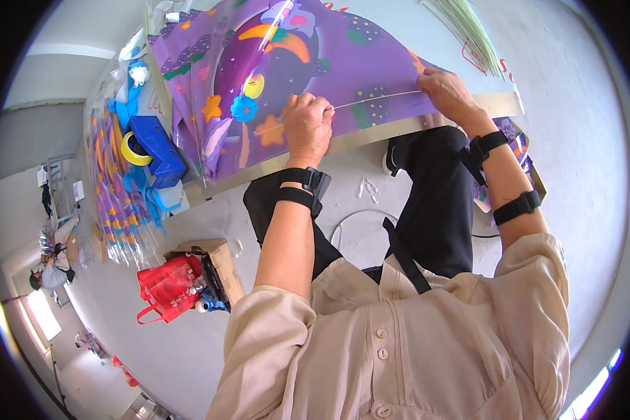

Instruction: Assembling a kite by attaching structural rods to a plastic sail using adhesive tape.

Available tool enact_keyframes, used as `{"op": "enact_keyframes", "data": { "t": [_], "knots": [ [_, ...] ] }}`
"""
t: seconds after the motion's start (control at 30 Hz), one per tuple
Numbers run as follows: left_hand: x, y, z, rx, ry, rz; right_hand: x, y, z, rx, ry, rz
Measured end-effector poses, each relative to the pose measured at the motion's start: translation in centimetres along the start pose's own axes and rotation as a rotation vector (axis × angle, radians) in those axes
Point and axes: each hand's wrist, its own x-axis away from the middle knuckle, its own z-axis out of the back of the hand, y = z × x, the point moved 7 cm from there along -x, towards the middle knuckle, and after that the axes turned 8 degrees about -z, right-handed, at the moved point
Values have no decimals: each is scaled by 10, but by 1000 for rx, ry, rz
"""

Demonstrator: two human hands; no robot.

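A seated worker fits a thin pale rod (374, 98) across a purple printed sheet (343, 66) spread at the near edge of the table (469, 110). The left hand (308, 126) is clenched around 1 end of the rod, pressing it to the sheet; the right hand (446, 91) pinches the other end near the sheet's right corner. The step in hand appears to be seating the rod along the sheet. The next move likely calls for even tension from both hands and a straight line. A bundle of spare rods (469, 31) lies at the table's far side.
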Motion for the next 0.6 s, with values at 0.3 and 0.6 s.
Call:
{"op": "enact_keyframes", "data": {
  "t": [0.3, 0.6],
  "knots": [
    [3, -2, -16, 224, -24, 97, 8, 8, 9, 57, -6, -103],
    [-6, 13, -22, 255, -9, 73, -1, -3, 0, 28, -35, -47]
  ]
}}
